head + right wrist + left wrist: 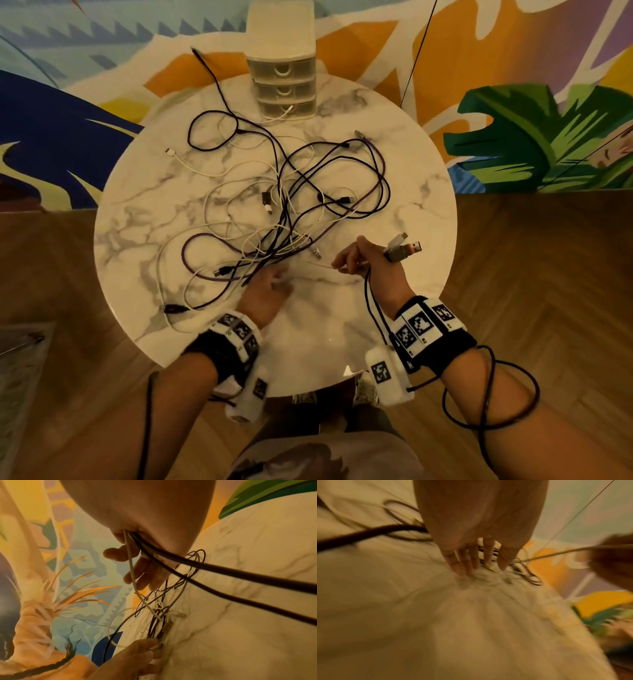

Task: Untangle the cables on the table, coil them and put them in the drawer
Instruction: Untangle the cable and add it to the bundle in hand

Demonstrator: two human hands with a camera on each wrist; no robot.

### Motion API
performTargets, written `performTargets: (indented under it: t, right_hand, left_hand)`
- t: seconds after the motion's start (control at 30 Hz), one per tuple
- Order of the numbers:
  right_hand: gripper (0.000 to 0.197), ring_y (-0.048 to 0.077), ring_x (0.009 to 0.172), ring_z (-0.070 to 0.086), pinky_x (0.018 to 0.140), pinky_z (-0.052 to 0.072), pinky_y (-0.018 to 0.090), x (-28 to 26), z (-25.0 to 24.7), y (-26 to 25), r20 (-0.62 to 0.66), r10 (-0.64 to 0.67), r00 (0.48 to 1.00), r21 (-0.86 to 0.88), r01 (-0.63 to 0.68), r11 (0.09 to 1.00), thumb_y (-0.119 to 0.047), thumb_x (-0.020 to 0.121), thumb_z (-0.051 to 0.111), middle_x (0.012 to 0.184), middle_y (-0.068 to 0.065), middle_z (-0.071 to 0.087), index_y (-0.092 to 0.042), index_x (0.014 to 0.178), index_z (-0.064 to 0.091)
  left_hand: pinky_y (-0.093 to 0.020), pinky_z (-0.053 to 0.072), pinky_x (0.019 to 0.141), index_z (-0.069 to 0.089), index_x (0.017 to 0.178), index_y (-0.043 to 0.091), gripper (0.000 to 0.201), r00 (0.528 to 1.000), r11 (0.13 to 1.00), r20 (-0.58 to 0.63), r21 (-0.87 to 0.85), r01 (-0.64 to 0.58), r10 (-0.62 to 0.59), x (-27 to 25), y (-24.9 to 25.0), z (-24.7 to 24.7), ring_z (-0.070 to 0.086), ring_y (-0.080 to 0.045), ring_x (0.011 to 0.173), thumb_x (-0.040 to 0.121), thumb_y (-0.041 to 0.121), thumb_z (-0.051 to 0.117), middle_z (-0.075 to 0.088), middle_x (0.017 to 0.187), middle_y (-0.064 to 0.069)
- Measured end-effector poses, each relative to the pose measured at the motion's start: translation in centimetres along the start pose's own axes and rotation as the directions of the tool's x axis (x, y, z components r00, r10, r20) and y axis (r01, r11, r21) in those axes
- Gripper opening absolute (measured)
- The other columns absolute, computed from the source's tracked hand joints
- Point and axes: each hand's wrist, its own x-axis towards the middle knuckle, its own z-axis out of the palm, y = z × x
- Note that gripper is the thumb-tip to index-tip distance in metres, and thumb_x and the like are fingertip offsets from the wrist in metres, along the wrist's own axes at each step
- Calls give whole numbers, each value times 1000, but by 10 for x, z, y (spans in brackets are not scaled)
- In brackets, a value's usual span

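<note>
Light, floppy cables (274, 192), snaggy too; best grabbed at the stiff plugs (402, 248). Right hand (368, 265) already clenching three; left hand (269, 291) flat, fingers released.

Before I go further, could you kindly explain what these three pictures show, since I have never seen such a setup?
No robot here: a person wears three cameras. The head view looks down on a round marble table with a tangle of cables and a small drawer unit. The wrist views look along each hand. The right hand grips several cable ends, their plugs sticking out. The left hand reaches flat toward the tangle; its fingers look straight, though that view is blurred.
</note>
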Motion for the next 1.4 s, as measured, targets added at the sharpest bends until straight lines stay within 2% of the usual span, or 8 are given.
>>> performTargets:
  t: [0.2,0.33,0.5,0.63,0.83,0.97,1.2,1.4]
  right_hand:
    - [59,40,82,62,75,52,43,-4,-10,-11,-38,-5,999,114,9,993,-20,102,30,73,20,67,-6,48,49]
    - [65,41,80,62,72,53,41,1,-15,-18,-82,-55,995,159,67,985,-21,102,28,71,19,68,-12,42,52]
    - [63,36,81,65,91,45,44,-3,-6,-18,-48,-71,996,78,74,994,-24,102,27,62,16,67,-10,43,46]
    - [72,27,48,44,68,47,33,-4,6,-27,23,-51,998,59,50,997,-41,99,30,40,10,43,-11,35,39]
    - [74,16,37,21,46,26,23,-1,-8,-64,-46,-124,991,287,132,949,-40,102,21,33,-1,23,-11,34,26]
    - [73,15,37,21,46,27,22,-1,-23,-75,-197,-207,958,322,262,910,-40,102,19,34,-2,23,-13,35,29]
    - [64,12,41,22,47,22,24,-2,-16,-54,-59,-183,981,-96,177,979,-41,97,28,38,-7,28,-24,35,35]
    - [75,7,47,49,60,35,23,5,12,-20,109,173,979,-492,-99,865,-60,93,26,49,-4,53,-6,60,67]
  left_hand:
    - [-31,36,105,53,129,10,49,985,986,-126,130,-104,120,73,15,-75,49,-26,122,83,21,66,53,133,-13]
    - [-37,45,86,61,114,7,29,960,957,-255,289,-36,113,84,42,-77,58,-34,103,85,13,61,62,109,-18]
    - [-30,46,64,54,119,20,37,861,804,-105,428,-412,497,12,60,-12,57,-19,73,83,24,63,61,87,-1]
    - [-23,40,68,56,114,22,28,926,883,162,281,-375,342,8,53,22,54,-11,72,87,27,61,60,85,4]
    - [-31,40,99,61,117,4,28,986,959,-14,237,-156,164,45,28,-25,54,-20,106,97,19,48,61,117,-14]
    - [-34,45,94,61,112,15,26,972,951,-135,267,-153,194,58,28,-36,60,-26,105,97,31,46,65,113,-10]
    - [-41,44,89,52,125,6,45,924,899,-268,414,-146,273,52,85,-46,57,-37,105,102,35,27,61,115,-21]
    - [-35,44,77,61,100,15,27,895,821,-144,480,-310,423,27,90,-25,58,-26,92,98,33,41,65,97,-6]
